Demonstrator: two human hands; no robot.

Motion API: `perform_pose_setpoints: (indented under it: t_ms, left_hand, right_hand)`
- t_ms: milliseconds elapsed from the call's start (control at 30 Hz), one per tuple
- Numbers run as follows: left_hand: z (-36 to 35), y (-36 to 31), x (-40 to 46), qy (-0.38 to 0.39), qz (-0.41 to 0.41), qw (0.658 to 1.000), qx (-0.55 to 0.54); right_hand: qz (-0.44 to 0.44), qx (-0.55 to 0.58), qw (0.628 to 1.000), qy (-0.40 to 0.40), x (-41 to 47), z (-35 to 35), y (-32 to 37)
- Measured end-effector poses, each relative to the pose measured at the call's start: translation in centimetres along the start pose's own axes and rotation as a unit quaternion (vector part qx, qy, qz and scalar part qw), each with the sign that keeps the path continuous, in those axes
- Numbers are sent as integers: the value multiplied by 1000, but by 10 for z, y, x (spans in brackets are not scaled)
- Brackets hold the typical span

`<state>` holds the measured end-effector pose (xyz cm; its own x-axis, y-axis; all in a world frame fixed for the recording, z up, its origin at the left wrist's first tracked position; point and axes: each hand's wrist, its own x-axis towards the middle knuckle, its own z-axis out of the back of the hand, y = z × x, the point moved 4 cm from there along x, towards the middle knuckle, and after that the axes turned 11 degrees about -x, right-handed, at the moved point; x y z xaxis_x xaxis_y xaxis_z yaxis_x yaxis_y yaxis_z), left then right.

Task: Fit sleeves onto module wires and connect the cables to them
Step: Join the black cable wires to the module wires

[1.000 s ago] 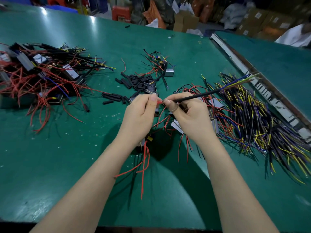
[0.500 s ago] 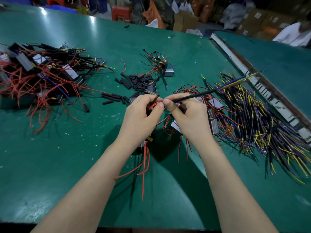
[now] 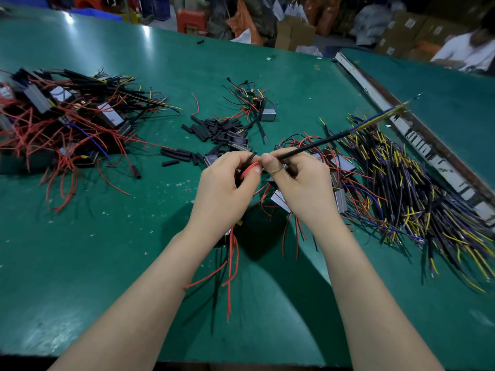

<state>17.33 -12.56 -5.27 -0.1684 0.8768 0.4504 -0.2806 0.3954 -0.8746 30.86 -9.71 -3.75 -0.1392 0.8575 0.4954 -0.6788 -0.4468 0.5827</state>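
My left hand (image 3: 225, 188) grips a module whose red wires (image 3: 231, 261) hang below the palm; its thumb and forefinger pinch a bent red wire end (image 3: 250, 167), with a thin black piece sticking up above it. My right hand (image 3: 300, 183) pinches the near end of a long black cable (image 3: 318, 145) that slants up to the right and ends in blue and yellow cores (image 3: 380, 117). The fingertips of both hands touch above the green table (image 3: 107, 250). The module's body is mostly hidden by the left hand.
Loose black sleeves (image 3: 214, 131) lie just beyond the hands. A heap of modules with red wires (image 3: 61, 124) fills the far left. A big pile of black, yellow and blue cables (image 3: 417, 188) lies to the right beside a metal rail (image 3: 417, 145). Small grey modules (image 3: 340, 199) rest under my right hand.
The left thumb and forefinger have curled the red wire end into a bend. The cable's far tip has dipped slightly. Both hands stay in the same spot.
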Motion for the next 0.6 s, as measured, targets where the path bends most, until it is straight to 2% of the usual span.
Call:
perform_pose_setpoints:
  t_ms: [233,600]
  left_hand:
    - [-1,2,1,4,23,999,-48]
    - [-2,6,2,5,39,997,-69]
  right_hand:
    - [-59,77,994,56,0,-3,0]
    - [-105,147,981,71,-2,-5,-1]
